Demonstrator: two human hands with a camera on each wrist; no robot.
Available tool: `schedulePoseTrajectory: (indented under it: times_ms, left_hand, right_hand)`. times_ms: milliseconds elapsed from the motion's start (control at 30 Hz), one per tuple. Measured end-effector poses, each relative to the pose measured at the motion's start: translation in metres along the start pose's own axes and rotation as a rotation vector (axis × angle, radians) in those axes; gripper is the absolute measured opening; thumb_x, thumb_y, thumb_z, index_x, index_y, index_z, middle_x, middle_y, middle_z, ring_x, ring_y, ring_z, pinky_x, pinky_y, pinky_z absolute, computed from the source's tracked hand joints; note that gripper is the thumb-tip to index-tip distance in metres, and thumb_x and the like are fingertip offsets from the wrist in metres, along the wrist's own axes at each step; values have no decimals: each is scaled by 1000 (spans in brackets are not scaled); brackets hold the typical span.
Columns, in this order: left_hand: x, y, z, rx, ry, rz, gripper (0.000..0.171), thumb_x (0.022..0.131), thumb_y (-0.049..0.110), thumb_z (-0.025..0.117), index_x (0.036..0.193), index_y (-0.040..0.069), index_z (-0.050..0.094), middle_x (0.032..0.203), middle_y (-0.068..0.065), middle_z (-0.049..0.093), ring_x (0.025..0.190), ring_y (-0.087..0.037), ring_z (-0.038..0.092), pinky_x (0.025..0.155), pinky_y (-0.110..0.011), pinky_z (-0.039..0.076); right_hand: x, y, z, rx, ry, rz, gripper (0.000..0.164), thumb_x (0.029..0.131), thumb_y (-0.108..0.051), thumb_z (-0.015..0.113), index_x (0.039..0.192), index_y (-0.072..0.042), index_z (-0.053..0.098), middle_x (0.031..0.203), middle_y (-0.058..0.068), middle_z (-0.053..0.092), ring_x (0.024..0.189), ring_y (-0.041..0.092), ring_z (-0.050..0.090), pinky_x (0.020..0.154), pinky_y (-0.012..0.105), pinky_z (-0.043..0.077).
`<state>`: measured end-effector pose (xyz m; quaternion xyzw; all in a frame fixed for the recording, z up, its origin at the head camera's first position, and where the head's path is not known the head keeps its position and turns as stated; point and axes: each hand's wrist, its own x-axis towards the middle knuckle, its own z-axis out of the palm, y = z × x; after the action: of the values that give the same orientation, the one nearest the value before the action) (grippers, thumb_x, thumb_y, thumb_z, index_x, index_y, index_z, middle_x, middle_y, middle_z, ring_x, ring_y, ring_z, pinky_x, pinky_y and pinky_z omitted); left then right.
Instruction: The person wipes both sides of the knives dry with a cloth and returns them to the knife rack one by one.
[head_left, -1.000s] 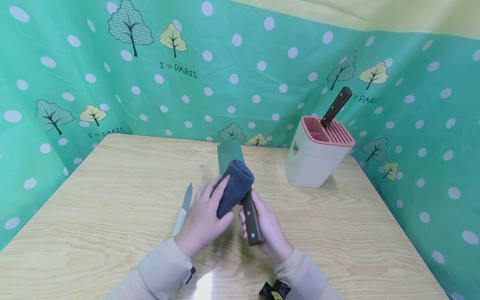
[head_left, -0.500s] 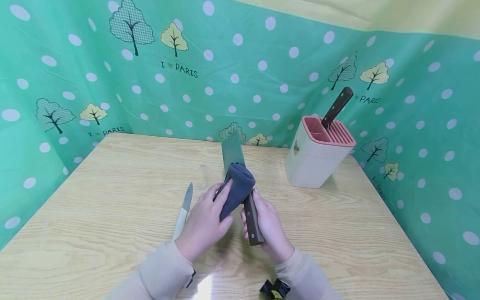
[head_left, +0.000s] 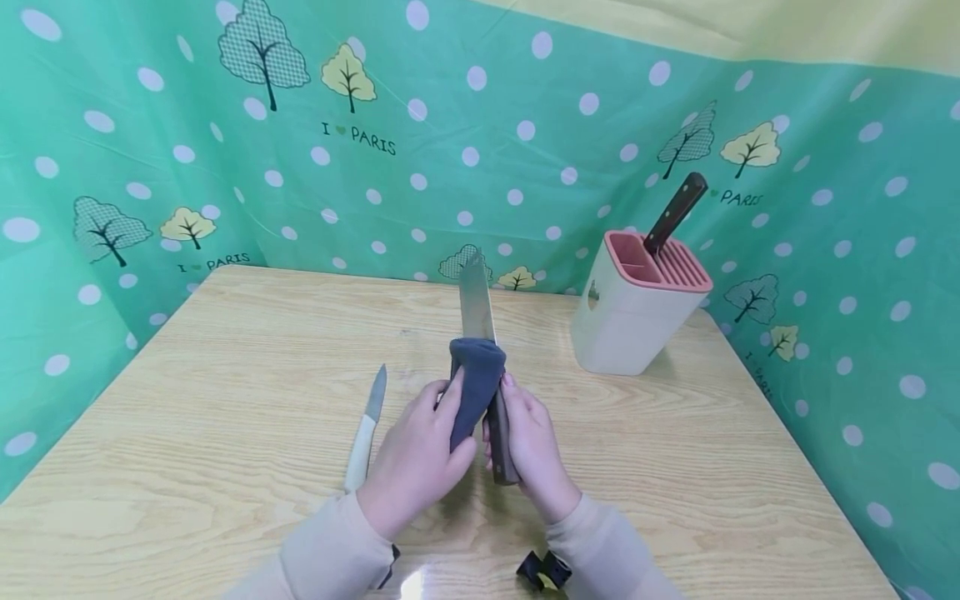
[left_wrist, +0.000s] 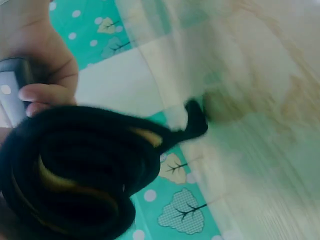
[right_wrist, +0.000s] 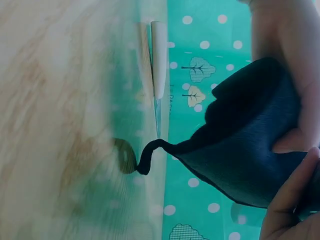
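My right hand [head_left: 536, 442] grips the dark riveted handle of a cleaver [head_left: 476, 304], whose blade points away from me, raised over the table. With my left hand [head_left: 420, 454] I hold a dark blue cloth [head_left: 480, 379] folded round the lower part of the blade, just above the handle. In the left wrist view the cloth [left_wrist: 75, 170] shows as thick rolled layers. One loose end of the cloth [right_wrist: 235, 150] hangs toward the table in the right wrist view. Left of my left hand lies a small knife [head_left: 362, 446] with a white handle.
A white knife block [head_left: 618, 333] with a pink slotted top stands at the back right. Another dark-handled knife [head_left: 675, 212] is in it. A green dotted curtain [head_left: 420, 200] hangs behind the wooden table [head_left: 262, 358].
The cleaver has turned, so its blade looks narrower from above. My left hand has moved slightly toward me and right with the cloth, which sits lower on the blade.
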<state>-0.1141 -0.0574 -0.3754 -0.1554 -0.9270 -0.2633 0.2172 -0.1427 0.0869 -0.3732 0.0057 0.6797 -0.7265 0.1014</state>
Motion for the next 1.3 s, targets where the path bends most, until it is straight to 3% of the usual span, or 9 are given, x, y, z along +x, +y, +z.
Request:
schedulePoseTrajectory:
  times_ms: [100,400,533,867,1133,1300]
  left_hand:
    - [0,2,-1,-61,1,-19,71,72,18,64,138,5,43,120,-20,47,90,-24,53,72,-35,48]
    - [-1,8,-7,-169,-35,-51,72,71,19,63,139,9,42,112,-16,47,84,-19,49,75,-33,46]
    - [-2,11,-8,-183,-47,-54,70,71,18,63,137,8,44,111,-16,47,82,-19,50,75,-32,46]
    - [-9,16,-6,-182,-46,11,65,70,16,62,132,1,48,109,-18,48,78,-16,49,71,-30,46]
    - [-20,22,-1,-165,-34,94,48,69,15,63,112,-3,59,107,-16,49,79,-16,49,71,-29,46]
    - [-27,26,1,-160,-31,124,46,67,16,63,110,-1,60,106,-13,48,80,-15,49,71,-26,46]
  right_hand:
    - [1,0,1,-6,30,-5,55,91,-57,42,93,-3,51,58,6,52,42,16,49,41,37,47]
    - [3,3,1,-165,130,-162,52,94,-47,44,101,2,61,76,8,63,66,16,60,63,32,52]
    - [3,1,2,-248,172,-200,48,94,-44,46,92,1,61,72,7,60,64,14,57,61,29,50]
    - [9,5,-3,-344,232,-241,46,96,-43,43,84,-2,61,71,5,55,66,15,53,62,29,46]
    - [14,7,-9,-290,255,-233,48,95,-46,44,84,-3,61,69,3,53,67,16,51,61,28,44]
    - [16,6,-12,-207,248,-209,49,92,-50,46,80,-4,59,66,3,52,63,18,51,57,27,44]
